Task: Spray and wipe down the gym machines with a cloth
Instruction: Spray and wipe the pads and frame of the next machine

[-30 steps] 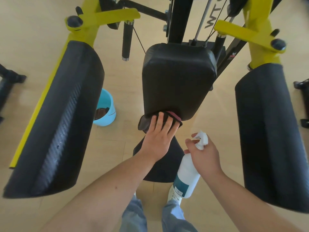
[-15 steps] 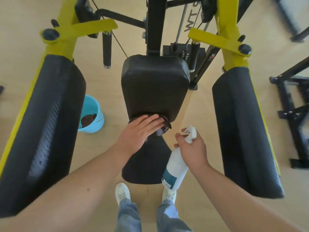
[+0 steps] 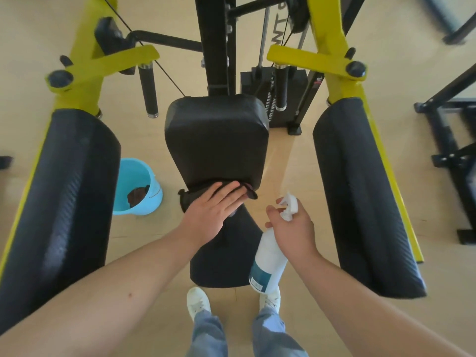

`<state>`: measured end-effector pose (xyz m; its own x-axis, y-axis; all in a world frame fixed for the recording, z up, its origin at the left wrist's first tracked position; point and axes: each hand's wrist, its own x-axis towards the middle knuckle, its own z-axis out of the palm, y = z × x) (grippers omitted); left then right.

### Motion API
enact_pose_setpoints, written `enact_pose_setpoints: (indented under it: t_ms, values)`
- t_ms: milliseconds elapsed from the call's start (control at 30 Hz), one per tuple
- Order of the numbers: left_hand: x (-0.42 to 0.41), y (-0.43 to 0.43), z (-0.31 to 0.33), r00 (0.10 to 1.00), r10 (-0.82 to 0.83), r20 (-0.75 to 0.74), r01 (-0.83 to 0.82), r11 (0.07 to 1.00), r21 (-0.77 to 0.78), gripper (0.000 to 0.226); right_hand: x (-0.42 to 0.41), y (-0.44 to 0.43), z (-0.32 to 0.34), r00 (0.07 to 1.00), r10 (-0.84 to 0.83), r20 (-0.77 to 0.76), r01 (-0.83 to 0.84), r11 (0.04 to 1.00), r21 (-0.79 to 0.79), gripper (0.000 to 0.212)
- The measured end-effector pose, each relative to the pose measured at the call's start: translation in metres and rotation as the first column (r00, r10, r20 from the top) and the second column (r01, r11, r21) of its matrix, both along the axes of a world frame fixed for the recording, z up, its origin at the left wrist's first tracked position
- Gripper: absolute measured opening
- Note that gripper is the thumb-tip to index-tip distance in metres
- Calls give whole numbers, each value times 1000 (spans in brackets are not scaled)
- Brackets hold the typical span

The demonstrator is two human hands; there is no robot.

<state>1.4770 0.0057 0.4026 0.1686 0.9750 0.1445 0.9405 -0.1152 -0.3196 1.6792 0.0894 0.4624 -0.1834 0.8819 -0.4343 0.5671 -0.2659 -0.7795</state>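
Observation:
A yellow and black gym machine fills the view, with a black back pad [image 3: 216,140] in the middle and a black seat [image 3: 226,256] below it. My left hand [image 3: 210,215] presses a dark cloth [image 3: 190,195] flat against the lower edge of the back pad, fingers straight. My right hand [image 3: 292,228] grips the neck of a white spray bottle [image 3: 268,261] with a teal label, held just right of the seat with the nozzle pointing away from me.
Long black arm pads stand at the left [image 3: 61,202] and right [image 3: 360,191] on yellow frames. A light blue bucket [image 3: 140,186] with a dark rag inside sits on the wooden floor left of the seat. Black equipment frames [image 3: 453,150] stand at the far right.
My left hand has slid the cloth along the bottom edge of the back pad, ending turned to the right. My head has shifted, so the machine sits more centred. The bottle stays in my right hand.

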Motion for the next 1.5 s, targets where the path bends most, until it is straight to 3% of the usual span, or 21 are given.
enact_pose_setpoints:
  t_ms: [133,233,433,567,667,800,1033,1200,1300,1500]
  values:
    - [10,27,26,974,-103,-203,99,995,-34,73,5,2,8,1000,14,18,-15,999,29,17]
    - [16,40,52,948,-69,-312,71,997,-3,69,6,5,16,1000,-3,11,2,999,50,17]
    - [24,65,131,971,119,-206,-95,988,125,72,5,13,35,999,-38,-29,40,996,74,16]
    - [23,72,163,974,170,-147,-159,984,83,65,3,17,42,997,-40,-64,44,997,63,12]
    - [33,80,158,963,178,-200,-173,984,44,56,3,19,42,993,-57,-101,62,997,52,9]
    - [44,90,133,847,104,-522,-161,985,-65,59,10,20,33,989,-86,-117,90,996,27,9]
    - [54,97,92,647,-177,-741,-76,953,-294,55,20,17,23,995,-55,-83,55,998,-2,14]
    - [51,92,92,699,-288,-654,57,935,-351,49,22,17,24,995,-58,-86,58,998,-9,14]
    - [43,81,104,719,-314,-620,125,936,-328,60,22,15,30,993,-57,-102,59,998,11,13]
    - [12,38,119,928,10,-373,-67,988,-141,97,17,17,49,991,-48,-125,52,998,32,10]
